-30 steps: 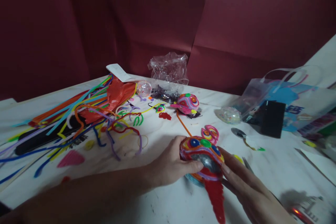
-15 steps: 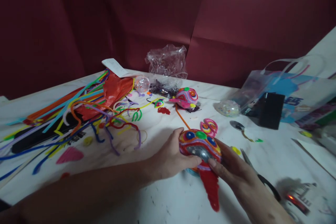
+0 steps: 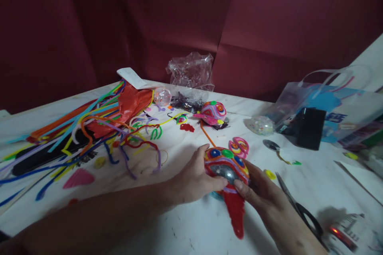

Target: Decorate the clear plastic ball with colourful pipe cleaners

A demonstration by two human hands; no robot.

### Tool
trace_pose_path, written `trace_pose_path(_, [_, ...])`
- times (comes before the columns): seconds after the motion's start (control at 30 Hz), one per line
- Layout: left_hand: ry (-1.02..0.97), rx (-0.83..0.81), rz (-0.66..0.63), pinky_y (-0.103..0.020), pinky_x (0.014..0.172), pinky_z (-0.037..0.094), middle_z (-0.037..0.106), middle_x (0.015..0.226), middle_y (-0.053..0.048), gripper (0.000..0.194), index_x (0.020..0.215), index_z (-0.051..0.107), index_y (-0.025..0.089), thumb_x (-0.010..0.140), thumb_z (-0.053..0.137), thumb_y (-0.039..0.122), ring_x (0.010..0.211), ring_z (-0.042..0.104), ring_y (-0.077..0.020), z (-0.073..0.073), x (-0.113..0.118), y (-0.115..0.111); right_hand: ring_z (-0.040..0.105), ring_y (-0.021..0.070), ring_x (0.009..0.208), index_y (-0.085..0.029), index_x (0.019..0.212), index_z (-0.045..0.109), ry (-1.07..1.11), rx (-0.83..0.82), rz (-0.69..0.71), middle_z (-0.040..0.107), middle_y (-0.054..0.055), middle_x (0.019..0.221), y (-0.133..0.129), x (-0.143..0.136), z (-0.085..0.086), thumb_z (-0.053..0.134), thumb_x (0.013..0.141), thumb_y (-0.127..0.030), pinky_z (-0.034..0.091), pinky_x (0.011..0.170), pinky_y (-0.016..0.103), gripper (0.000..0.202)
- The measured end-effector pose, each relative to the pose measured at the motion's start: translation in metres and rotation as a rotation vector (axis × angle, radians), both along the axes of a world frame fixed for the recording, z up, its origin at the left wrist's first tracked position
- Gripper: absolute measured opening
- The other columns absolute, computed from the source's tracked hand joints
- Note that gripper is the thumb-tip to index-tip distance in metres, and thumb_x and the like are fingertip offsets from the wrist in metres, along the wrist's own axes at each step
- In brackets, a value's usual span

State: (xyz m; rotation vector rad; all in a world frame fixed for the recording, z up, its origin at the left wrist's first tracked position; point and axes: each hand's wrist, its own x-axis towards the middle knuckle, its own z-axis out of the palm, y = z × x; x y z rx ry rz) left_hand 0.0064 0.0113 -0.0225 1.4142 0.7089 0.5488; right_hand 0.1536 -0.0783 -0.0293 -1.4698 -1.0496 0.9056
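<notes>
Between both hands I hold a round ornament (image 3: 223,155), wrapped in colourful pipe cleaners, with two blue button eyes, a green button and a bare clear patch. A red fuzzy wing-like piece (image 3: 235,211) hangs from its near side. My left hand (image 3: 202,179) grips the left side, thumb at the clear patch. My right hand (image 3: 260,191) closes on the right side, its thumb near the top of the red piece; its other fingers are mostly hidden behind the ball. A pink coiled pipe-cleaner shape (image 3: 238,147) shows just behind the ornament.
Pipe cleaners (image 3: 98,127) lie tangled at the left. A similar decorated ball (image 3: 213,112) sits farther back. Scissors (image 3: 299,207) lie right of my right hand. A clear ball (image 3: 261,124), a black box-like object (image 3: 311,128) and a plastic bag (image 3: 344,107) stand at the right.
The ornament has tilted slightly, and its red piece has swung a little to the left. My right hand has shifted slightly left with it. Both hands keep their hold.
</notes>
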Motion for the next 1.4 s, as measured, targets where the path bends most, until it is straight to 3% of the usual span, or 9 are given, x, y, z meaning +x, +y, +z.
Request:
trace_pose_path(0.37, [0.007, 0.023, -0.022, -0.029, 0.076, 0.044, 0.059, 0.107, -0.007, 0.073, 0.127, 0.033, 0.017, 0.063, 0.067, 0.019, 0.091, 0.056, -0.019, 0.005, -0.002, 0.0, 0.05, 0.0301, 0.114, -0.017, 0.13, 0.048, -0.074, -0.016, 0.025, 0.058, 0.011, 0.122, 0.002, 0.003, -0.001, 0.065, 0.077, -0.05, 0.052, 0.084, 0.036, 0.064])
trace_pose_path(0.47, [-0.017, -0.029, -0.008, -0.032, 0.081, 0.044, 0.059, 0.11, -0.008, 0.083, 0.133, 0.025, 0.016, 0.062, 0.07, 0.022, 0.097, 0.055, -0.0215, 0.001, -0.002, -0.001, 0.051, 0.0303, 0.114, -0.016, 0.136, 0.04, -0.007, -0.068, 0.005, 0.056, 0.011, 0.125, 0.0, -0.001, 0.002, 0.065, 0.077, -0.052, 0.052, 0.085, 0.036, 0.073])
trace_pose_path(0.6, [-0.111, -0.084, -0.061, -0.033, 0.083, 0.044, 0.059, 0.11, -0.009, 0.079, 0.132, 0.026, 0.015, 0.065, 0.069, 0.021, 0.098, 0.057, -0.0222, -0.005, -0.002, 0.0, 0.055, 0.0293, 0.109, -0.016, 0.141, 0.031, 0.074, -0.066, 0.038, 0.058, 0.012, 0.123, -0.001, -0.007, 0.008, 0.063, 0.08, -0.051, 0.053, 0.083, 0.034, 0.077])
trace_pose_path(0.8, [-0.157, -0.065, -0.104, -0.038, 0.092, 0.041, 0.054, 0.122, -0.014, 0.086, 0.135, 0.021, 0.015, 0.066, 0.072, 0.02, 0.109, 0.053, -0.0252, -0.008, -0.004, 0.004, 0.057, 0.0335, 0.104, -0.016, 0.137, 0.039, 0.081, -0.05, -0.006, 0.063, 0.013, 0.112, 0.003, -0.006, 0.006, 0.071, 0.073, -0.05, 0.054, 0.079, 0.038, 0.08])
trace_pose_path(1.03, [-0.23, -0.034, -0.133, -0.039, 0.09, 0.042, 0.058, 0.113, -0.013, 0.064, 0.122, 0.035, 0.013, 0.068, 0.069, 0.017, 0.103, 0.055, -0.0244, -0.008, -0.003, 0.005, 0.063, 0.0319, 0.091, -0.014, 0.139, 0.035, 0.097, -0.083, -0.026, 0.067, 0.012, 0.102, 0.003, -0.008, 0.01, 0.074, 0.07, -0.048, 0.054, 0.076, 0.04, 0.087])
trace_pose_path(1.23, [-0.22, -0.095, -0.093, -0.035, 0.087, 0.043, 0.06, 0.108, -0.008, 0.068, 0.119, 0.036, 0.015, 0.062, 0.074, 0.019, 0.097, 0.057, -0.02, -0.015, 0.001, 0.009, 0.059, 0.0331, 0.099, -0.009, 0.141, 0.03, 0.085, -0.086, -0.043, 0.065, 0.015, 0.106, 0.005, -0.008, 0.008, 0.075, 0.068, -0.05, 0.053, 0.078, 0.04, 0.094])
trace_pose_path(1.4, [-0.17, -0.116, -0.049, -0.03, 0.083, 0.043, 0.059, 0.105, -0.005, 0.068, 0.119, 0.037, 0.016, 0.061, 0.073, 0.019, 0.093, 0.056, -0.0166, -0.013, 0.003, 0.008, 0.06, 0.0291, 0.101, -0.014, 0.145, 0.02, 0.164, -0.115, 0.014, 0.058, 0.013, 0.122, 0.003, -0.004, 0.011, 0.068, 0.075, -0.052, 0.051, 0.084, 0.036, 0.093])
